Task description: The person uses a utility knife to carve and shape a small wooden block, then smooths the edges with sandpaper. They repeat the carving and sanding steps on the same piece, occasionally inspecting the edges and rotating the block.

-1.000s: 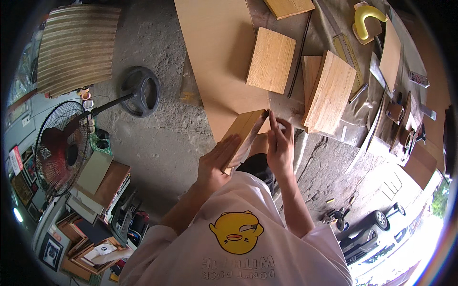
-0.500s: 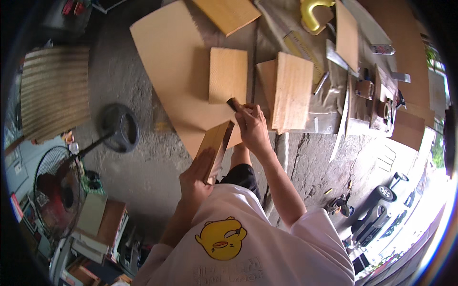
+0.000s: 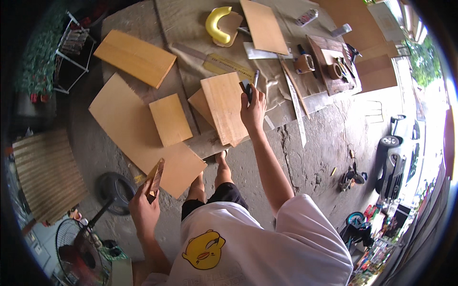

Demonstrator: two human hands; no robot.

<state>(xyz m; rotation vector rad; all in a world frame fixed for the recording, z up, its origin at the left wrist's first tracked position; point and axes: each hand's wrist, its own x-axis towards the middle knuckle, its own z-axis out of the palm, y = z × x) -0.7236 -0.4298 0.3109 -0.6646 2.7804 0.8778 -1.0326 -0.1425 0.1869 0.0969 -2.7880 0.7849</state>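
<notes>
My left hand [image 3: 144, 209] is closed around a wooden board [image 3: 156, 177], held on edge low at the left, above the floor. Its fingers wrap the board's lower part. My right hand [image 3: 254, 112] is raised over the table's near side, gripping a small dark tool [image 3: 246, 88] whose exact kind I cannot make out. Just left of it, a pale wooden board [image 3: 222, 107] lies on another board. A smaller wooden block [image 3: 171, 119] sits on a cardboard sheet [image 3: 126, 126]. A pen [image 3: 256, 77] lies close beyond my right fingers.
The covered table carries a long board [image 3: 136, 58], a yellow curved object [image 3: 217, 26], a yellow ruler [image 3: 226, 66], a thin panel [image 3: 265, 28] and a tape roll [image 3: 335, 71]. A standing fan [image 3: 78, 252] is at lower left. A car [image 3: 393, 162] stands at right.
My right hand has moved with the dark tool away from the board in my left hand, toward the stacked boards. My left hand has moved leftward with its board. The view has shifted.
</notes>
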